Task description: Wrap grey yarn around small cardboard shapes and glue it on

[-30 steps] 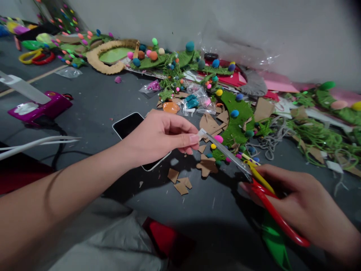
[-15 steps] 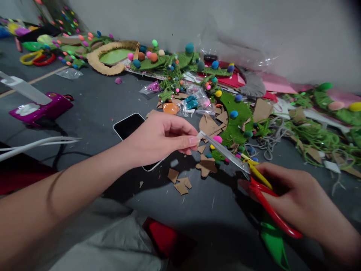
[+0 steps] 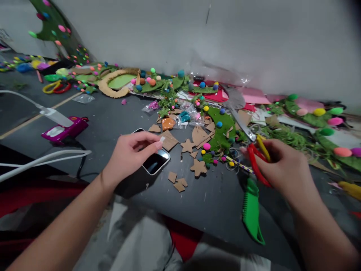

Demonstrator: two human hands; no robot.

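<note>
My left hand (image 3: pixel 135 156) is closed in a pinch on a small white piece (image 3: pixel 162 139), too small to name more exactly. Under that hand lies a phone (image 3: pixel 156 162) with a dark screen, partly covered by the fingers. My right hand (image 3: pixel 284 165) is wrapped round the red and yellow handles of scissors (image 3: pixel 249 135), whose blades look together and point up and away to the left. Cardboard stars (image 3: pixel 198 168) and small cardboard scraps (image 3: pixel 179 186) lie on the table between my hands. Below my right hand is a green toothed tool (image 3: pixel 251 212).
Green felt shapes with coloured pompoms (image 3: pixel 221 126), plastic bags (image 3: pixel 194 116) and yarn (image 3: pixel 279 135) crowd the table's back along the wall. At left are a purple device (image 3: pixel 66 130), white cables (image 3: pixel 47 158) and other red-yellow scissors (image 3: pixel 56 87).
My hands have moved apart: the left back toward the phone with the white piece, the right holding the scissors away from it, tips raised. The view has shifted, showing more of the green tool.
</note>
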